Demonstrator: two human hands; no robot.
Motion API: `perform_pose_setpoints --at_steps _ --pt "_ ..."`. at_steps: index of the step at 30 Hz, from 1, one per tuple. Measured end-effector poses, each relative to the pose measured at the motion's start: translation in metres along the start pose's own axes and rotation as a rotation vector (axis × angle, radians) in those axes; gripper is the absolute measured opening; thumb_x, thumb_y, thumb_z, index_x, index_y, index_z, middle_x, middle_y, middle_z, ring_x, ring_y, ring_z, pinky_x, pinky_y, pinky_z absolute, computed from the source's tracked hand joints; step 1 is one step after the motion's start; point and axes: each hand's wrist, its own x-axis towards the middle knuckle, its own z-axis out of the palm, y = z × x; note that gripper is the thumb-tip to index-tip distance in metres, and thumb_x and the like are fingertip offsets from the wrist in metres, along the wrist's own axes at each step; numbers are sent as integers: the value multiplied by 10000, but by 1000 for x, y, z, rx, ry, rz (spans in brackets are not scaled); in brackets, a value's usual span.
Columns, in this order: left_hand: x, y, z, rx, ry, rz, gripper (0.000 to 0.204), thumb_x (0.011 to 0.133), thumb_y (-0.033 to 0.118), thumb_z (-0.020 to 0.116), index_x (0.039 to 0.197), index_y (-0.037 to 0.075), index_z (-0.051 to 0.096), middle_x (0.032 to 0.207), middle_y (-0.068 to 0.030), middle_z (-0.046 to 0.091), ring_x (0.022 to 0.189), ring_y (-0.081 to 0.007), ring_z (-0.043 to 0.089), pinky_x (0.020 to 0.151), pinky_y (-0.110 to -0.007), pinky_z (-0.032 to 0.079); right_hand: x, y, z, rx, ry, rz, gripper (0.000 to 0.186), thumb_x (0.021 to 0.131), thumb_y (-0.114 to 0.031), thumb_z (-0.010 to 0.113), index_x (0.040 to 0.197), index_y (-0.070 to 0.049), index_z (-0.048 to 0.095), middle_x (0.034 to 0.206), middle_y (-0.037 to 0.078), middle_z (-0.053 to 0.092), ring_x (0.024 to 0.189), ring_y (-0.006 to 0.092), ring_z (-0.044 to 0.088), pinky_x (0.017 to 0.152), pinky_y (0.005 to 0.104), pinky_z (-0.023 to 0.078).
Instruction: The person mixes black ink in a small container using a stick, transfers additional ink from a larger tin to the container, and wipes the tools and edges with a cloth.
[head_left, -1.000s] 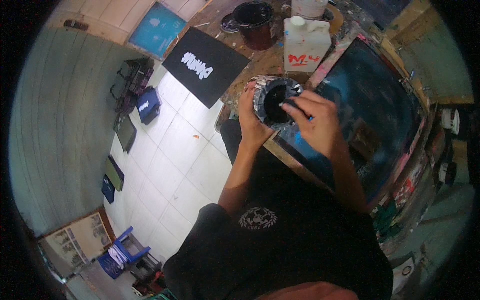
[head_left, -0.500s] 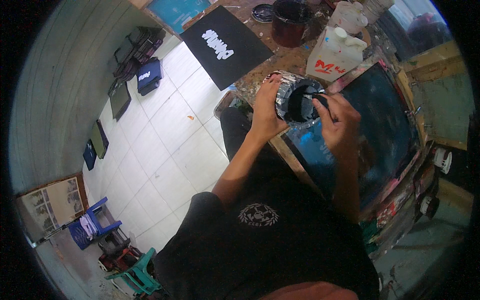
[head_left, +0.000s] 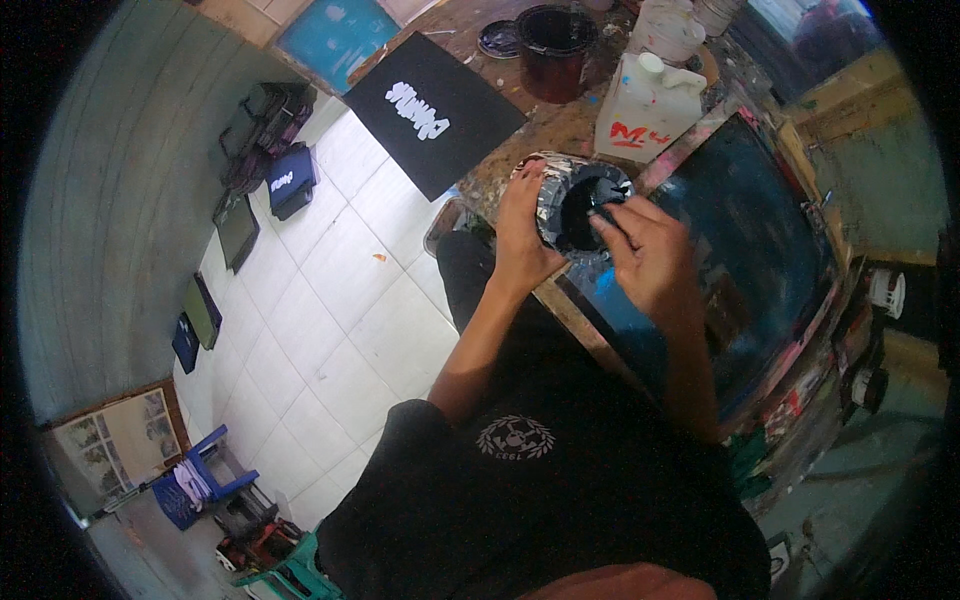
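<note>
A paint tub [head_left: 552, 200] with a silvery, paint-crusted wall and dark paint inside is tilted toward me at the front of the worktable. My left hand [head_left: 522, 232] grips its left side, fingers over the outer wall. At the tub's mouth, my right hand [head_left: 650, 250] is closed with fingertips pinched around a slim dark tool, most of it hidden by the fingers and the dark interior. Beneath my right forearm lies a framed printing screen [head_left: 750, 220] with a dark blue, stained surface.
Beyond the tub stand a white jerrycan [head_left: 648, 105], a dark red bucket [head_left: 552, 75] and a round lid [head_left: 498, 40]. A black sheet [head_left: 455, 150] with white lettering overhangs the table's left edge. Dark folded pieces [head_left: 291, 182] line the tiled floor by the wall, near a blue chair [head_left: 222, 470].
My right hand has shifted left and lower over the tub's mouth, and the dark tool shows less. My left hand keeps its grip. The whole view has turned slightly.
</note>
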Motion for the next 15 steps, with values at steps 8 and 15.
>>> perform_pose_setpoints --at_steps 8,15 --pt "-2 -3 -2 42 -27 -19 999 620 218 947 1444 41 412 1412 -219 536 1279 -394 541 1091 -464 413 0 8 4 -1 -50 -51 136 906 -1 707 1011 87 696 818 136 629 658 147 562 579 281 444" --pt "0 2 -1 39 -5 2 1017 619 217 954 1456 41 405 1416 -213 531 1284 -376 543 1094 -452 417 0 7 -2 68 32 -15 156 898 -20 715 1028 66 707 823 140 622 646 179 573 592 310 457"
